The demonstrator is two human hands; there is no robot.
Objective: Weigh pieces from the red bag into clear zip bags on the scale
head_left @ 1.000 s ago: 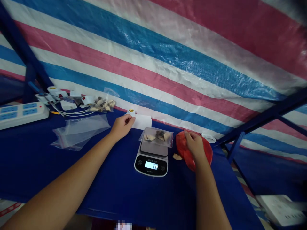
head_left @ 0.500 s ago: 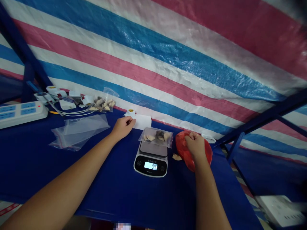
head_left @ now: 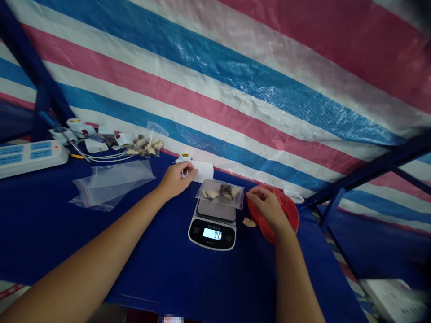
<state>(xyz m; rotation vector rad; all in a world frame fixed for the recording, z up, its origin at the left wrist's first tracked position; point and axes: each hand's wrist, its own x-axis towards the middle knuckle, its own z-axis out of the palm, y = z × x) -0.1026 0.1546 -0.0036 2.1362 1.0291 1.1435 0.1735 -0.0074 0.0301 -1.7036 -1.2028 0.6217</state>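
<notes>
A digital kitchen scale point(head_left: 212, 234) stands on the blue table, its display lit with blurred digits. Across its plate lies a clear zip bag point(head_left: 220, 194) holding several pale, dark-edged dried slices. Left of the scale, my left hand point(head_left: 177, 179) is loosely curled beside a white paper point(head_left: 204, 171), a gap between thumb and fingers and nothing visible in it. My right hand point(head_left: 266, 207) is over a red plastic bag point(head_left: 288, 208), fingers loosely bent toward the clear bag, nothing seen in them. One loose pale slice point(head_left: 249, 222) lies between scale and red bag.
Flat clear zip bags point(head_left: 114, 181) lie on the left of the table. Behind them are a filled clear bag point(head_left: 148, 146), white sockets with cables point(head_left: 96, 143) and a power strip point(head_left: 33, 157). A striped tarp point(head_left: 202, 112) hangs behind; blue frame bars point(head_left: 332, 208) stand right.
My right hand has loosened from a fist over the red bag and reached left toward the scale. My left hand has shifted slightly right, its fingers parting.
</notes>
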